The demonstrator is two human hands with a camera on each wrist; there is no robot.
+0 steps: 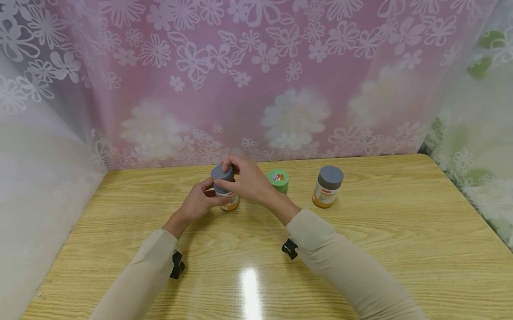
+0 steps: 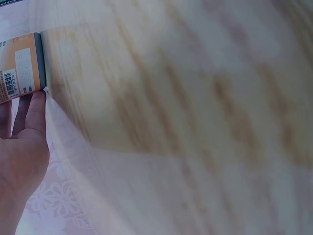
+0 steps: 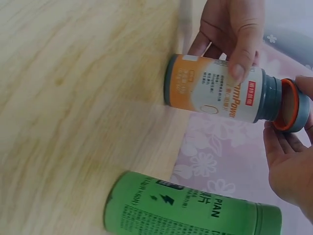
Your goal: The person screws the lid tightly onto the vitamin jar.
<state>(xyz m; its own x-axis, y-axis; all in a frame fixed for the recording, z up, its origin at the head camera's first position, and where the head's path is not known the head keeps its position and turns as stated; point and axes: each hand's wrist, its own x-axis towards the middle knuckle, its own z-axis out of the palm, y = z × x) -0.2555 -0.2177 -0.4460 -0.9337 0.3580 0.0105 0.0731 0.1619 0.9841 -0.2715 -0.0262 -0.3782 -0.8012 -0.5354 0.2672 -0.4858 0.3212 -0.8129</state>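
Near the back of the table, my left hand (image 1: 197, 203) grips a supplement bottle (image 3: 195, 85) around its body. The bottle has an orange and white label and a dark grey base and neck. My right hand (image 1: 249, 182) holds the bottle's grey lid (image 1: 220, 171) by its edge. In the right wrist view the lid is tilted against the bottle's mouth, with its orange inner ring showing. From the left wrist, only the bottle's lower part and part of my left hand (image 2: 24, 152) show at the left edge.
A green bottle (image 1: 278, 180) with a green lid stands just right of my right hand, partly hidden by it. Farther right stands another grey-lidded bottle (image 1: 327, 188). The wooden table (image 1: 226, 257) meets a pink floral curtain (image 1: 297, 115) at its back edge.
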